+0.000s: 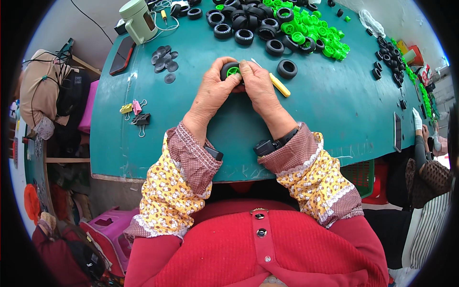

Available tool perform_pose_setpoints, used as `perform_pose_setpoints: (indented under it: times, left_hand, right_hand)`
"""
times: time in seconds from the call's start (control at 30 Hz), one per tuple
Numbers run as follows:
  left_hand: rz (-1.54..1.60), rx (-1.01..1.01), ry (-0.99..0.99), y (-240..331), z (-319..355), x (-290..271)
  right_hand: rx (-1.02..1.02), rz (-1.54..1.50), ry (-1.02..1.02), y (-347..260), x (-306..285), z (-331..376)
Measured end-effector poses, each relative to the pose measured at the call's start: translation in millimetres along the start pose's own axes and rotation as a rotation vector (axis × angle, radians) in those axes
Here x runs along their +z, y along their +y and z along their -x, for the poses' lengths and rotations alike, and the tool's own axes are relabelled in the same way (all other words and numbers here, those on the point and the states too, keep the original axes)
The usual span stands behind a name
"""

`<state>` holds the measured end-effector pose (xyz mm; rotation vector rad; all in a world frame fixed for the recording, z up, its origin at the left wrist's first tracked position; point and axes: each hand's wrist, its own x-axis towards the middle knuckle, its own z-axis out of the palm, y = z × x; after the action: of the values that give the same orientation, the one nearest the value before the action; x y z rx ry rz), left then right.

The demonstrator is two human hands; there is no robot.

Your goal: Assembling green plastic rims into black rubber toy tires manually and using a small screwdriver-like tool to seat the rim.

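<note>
Black toy tyre [228, 67] with a green hub [233, 71] sits pinched between our hands above the teal table [330, 100]: our left hand [213, 90] cups its left side, our right hand [256, 85] presses its right. A yellow tool [279, 85] lies just beside us.

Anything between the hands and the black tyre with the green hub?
Nothing visible. Both the left hand and right hand already grip the tyre directly, above the green table. The yellow tool lies beside the right hand, not between.
</note>
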<state>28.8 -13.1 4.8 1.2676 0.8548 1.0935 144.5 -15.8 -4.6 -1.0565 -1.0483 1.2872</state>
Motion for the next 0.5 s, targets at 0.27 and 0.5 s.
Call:
perform_pose_setpoints:
  times: [0.27, 0.5]
  left_hand:
    - [-0.049, 0.003, 0.019, 0, 0, -7]
    - [0.452, -0.130, 0.031, -2, -4, -19]
  right_hand:
    - [0.247, -0.177, -0.114, -10, -11, -10]
    - [0.182, 0.036, -0.133, -9, -10, -4]
